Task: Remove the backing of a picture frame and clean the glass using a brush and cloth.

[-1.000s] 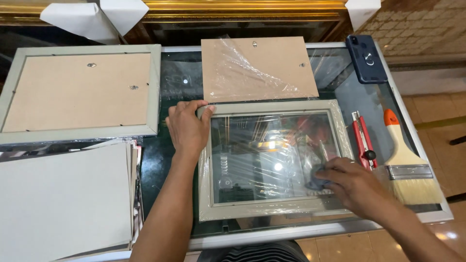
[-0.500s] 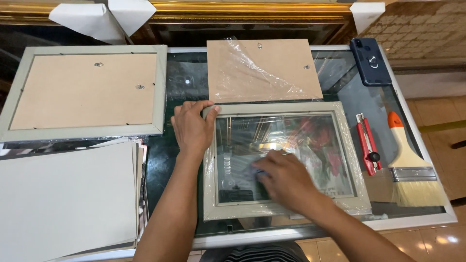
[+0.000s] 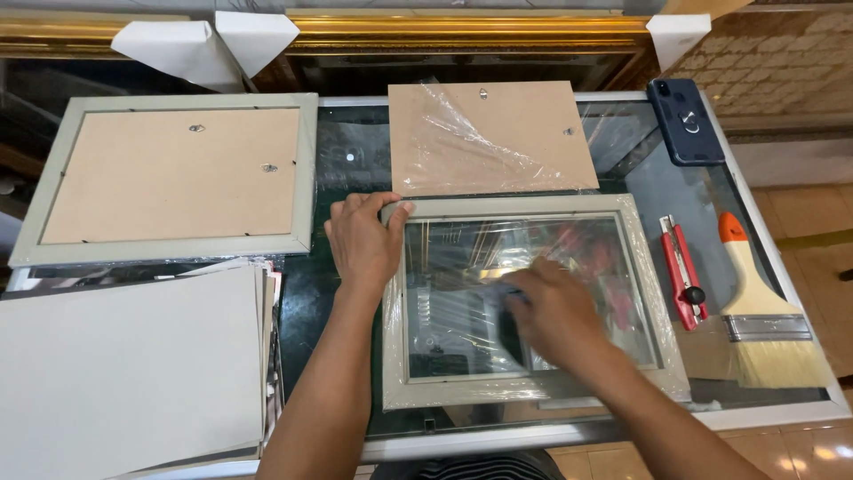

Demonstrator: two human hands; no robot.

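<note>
Two bare hands work on a grey-green picture frame [image 3: 524, 302] lying flat on a glass table [image 3: 622, 418]. Left hand [image 3: 362, 240] lies open, palm down, on the frame's upper left corner. Right hand [image 3: 555, 311] presses on the shiny pane; something dark hides beneath its curled fingers, too covered to identify. Right of the frame lie a red cutter [image 3: 682, 283] and a paintbrush [image 3: 764, 320]. Farther off, a plastic-wrapped backing board [image 3: 489, 138], another frame [image 3: 173, 178] face down, and a phone [image 3: 682, 120].
</note>
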